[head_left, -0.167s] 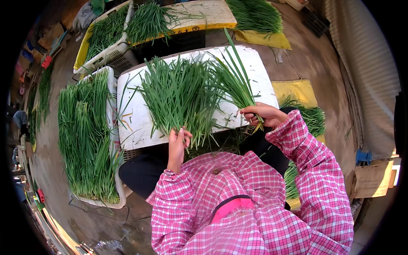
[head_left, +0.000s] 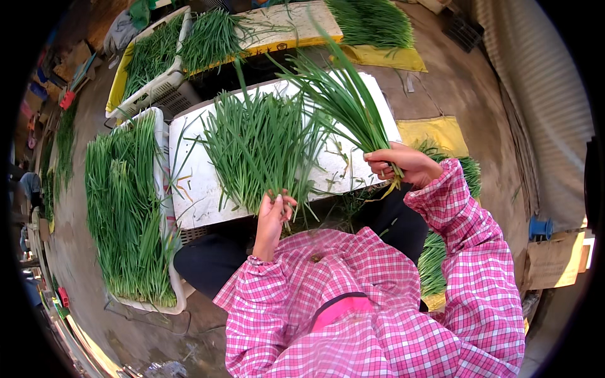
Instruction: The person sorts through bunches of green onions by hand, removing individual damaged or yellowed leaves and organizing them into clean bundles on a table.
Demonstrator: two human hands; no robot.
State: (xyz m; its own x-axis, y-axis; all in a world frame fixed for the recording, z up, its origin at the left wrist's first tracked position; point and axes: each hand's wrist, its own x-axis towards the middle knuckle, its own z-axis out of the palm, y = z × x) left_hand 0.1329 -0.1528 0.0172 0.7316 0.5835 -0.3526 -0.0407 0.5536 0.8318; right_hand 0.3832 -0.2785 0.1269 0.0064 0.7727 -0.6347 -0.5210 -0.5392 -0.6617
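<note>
A loose pile of garlic chives [head_left: 252, 148] lies across the white board [head_left: 192, 198] in front of me. My right hand [head_left: 406, 165], raised at the board's right edge, is closed round the stem ends of a bunch of chives [head_left: 353, 104]. Its leaves fan up and to the left over the board. At the near edge of the pile my left hand [head_left: 275, 213] pinches a few chive stems between thumb and fingers. Their leaves reach up over the pile, so exactly how many it holds is hidden.
Left of the board stands a white crate [head_left: 179, 277] packed with chives. Another crate [head_left: 148, 94] and a second board [head_left: 302, 22] are beyond it. Chives on yellow sheets [head_left: 435, 132] lie to the right. A dark crate [head_left: 464, 33] sits at the far right.
My right hand has moved slightly right and up with its bunch, whose leaves now spread wider. My left hand has shifted a little right, and a few long leaves now rise above the pile.
</note>
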